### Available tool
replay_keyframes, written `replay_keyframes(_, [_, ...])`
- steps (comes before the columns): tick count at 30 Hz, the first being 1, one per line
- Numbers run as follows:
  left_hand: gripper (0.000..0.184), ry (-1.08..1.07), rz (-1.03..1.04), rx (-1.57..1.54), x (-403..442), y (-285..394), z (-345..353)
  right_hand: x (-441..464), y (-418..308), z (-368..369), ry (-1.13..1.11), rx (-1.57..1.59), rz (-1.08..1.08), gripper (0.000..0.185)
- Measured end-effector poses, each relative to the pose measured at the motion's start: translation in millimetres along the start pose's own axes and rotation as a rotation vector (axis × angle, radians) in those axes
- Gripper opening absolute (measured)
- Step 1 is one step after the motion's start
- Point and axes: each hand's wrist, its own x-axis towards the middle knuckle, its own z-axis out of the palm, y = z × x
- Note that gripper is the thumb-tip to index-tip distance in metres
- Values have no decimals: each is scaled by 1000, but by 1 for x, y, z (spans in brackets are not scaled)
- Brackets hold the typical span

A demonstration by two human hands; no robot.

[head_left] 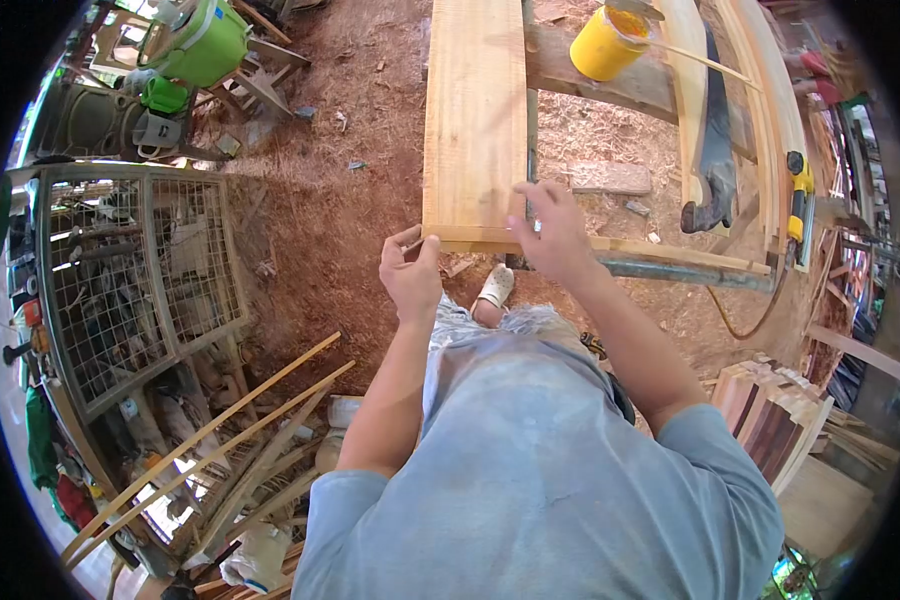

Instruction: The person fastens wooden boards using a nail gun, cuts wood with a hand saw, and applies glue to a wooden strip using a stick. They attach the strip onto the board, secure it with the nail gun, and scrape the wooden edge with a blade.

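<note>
A long pale plank stretches away from me, its near end in front of my waist. Across that end runs a narrow wooden strip, which continues right along a metal bar. My left hand is closed at the plank's near left corner, thumb and fingers pinching the strip's left end. Over the plank's near right corner is my right hand, slightly blurred. Its thumb and forefinger are apart, with the fingertips at the plank's edge. Whether they press on the strip I cannot tell.
A yellow tub with a stick stands on a crosspiece. A dark handsaw and a yellow-black tool lie at right. Left are a wire-mesh frame, long thin sticks and a green bucket. Stacked wood blocks stand right.
</note>
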Motion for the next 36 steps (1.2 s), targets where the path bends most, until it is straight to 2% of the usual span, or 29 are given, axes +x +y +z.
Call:
replay_keyframes(1, [21,3,-3,-2,0,-1,0,-5,0,-1,-4,-1,-1,36])
replay_keyframes(3, [21,-11,104,14,1,-8,-1,-14,-16,-12,-114,-288,-251,37])
replay_keyframes(9, [23,-2,154,106,4,-13,-2,-18,0,-25,-123,-392,-420,41])
replay_keyframes(12, [23,0,79,54,-3,1,2,-19,5,-34,-156,-433,-404,40])
replay_keyframes(16, [23,19,78,76,-4,3,4,-18,9,-49,-187,-469,-427,34])
replay_keyframes(19, [22,31,44,82,-6,7,4,-23,2,-73,-243,-534,-346,28])
replay_keyframes(21, [25,39,96,91,-2,1,4,-34,-3,-85,-72,-343,-306,28])
replay_keyframes(22, [25,40,102,90,-2,0,3,-43,-3,-85,-66,-343,-309,28])
replay_keyframes(24, [23,18,71,63,-2,1,4,-64,6,-78,-485,317,152,26])
replay_keyframes(25, [23,13,73,60,-1,2,5,-73,15,-70,-480,314,153,26])
replay_keyframes(27, [24,13,0,53,0,1,3,-89,43,-46,-509,513,555,35])
replay_keyframes(28, [24,10,-1,52,1,2,3,-93,61,-33,-506,511,557,35])
replay_keyframes(30, [23,1,-2,32,-1,2,2,-94,88,-17,-409,367,630,54])
replay_keyframes(31, [23,-10,-7,37,-1,2,2,-94,95,-17,-402,369,642,54])
replay_keyframes(34, [21,1,27,64,-4,6,5,-86,79,-22,-467,263,606,64])
replay_keyframes(36, [21,12,82,79,-6,12,6,-86,59,-22,-458,-44,545,69])
